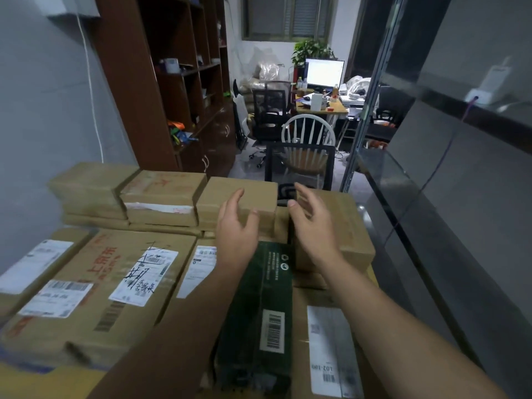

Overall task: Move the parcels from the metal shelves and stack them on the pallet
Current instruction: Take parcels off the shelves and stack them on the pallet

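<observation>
Both hands are hanging open and holding nothing. The left hand [236, 226] is spreading its fingers over the near right corner of a plain brown box [230, 197], thumb pointing right; whether it is touching the cardboard cannot be told. The right hand [312, 226] is hovering just right of it, palm facing left, fingers curled loosely over the left edge of another brown box [348, 226]. Between the two forearms a dark green box [259, 306] is lying lengthwise, running from near to far, with a white barcode label on its near half and white print at its far end.

The parcels are sitting packed together in a stack filling the near part of the scene; what is carrying them is hidden. On the far row, left of the plain brown box, two more boxes are lying side by side: a taped box [164, 194] with red print and a corner box [92, 185] against the grey wall. Nearer and left, a big carton [95, 283] is showing red characters, black handwriting and several white shipping labels. At the near right, a labelled box [325, 349] is lying under the right forearm.

Beyond the stack a white spindle chair [308, 139] is standing, and farther off a lit monitor [325, 72] is glowing on a desk.
</observation>
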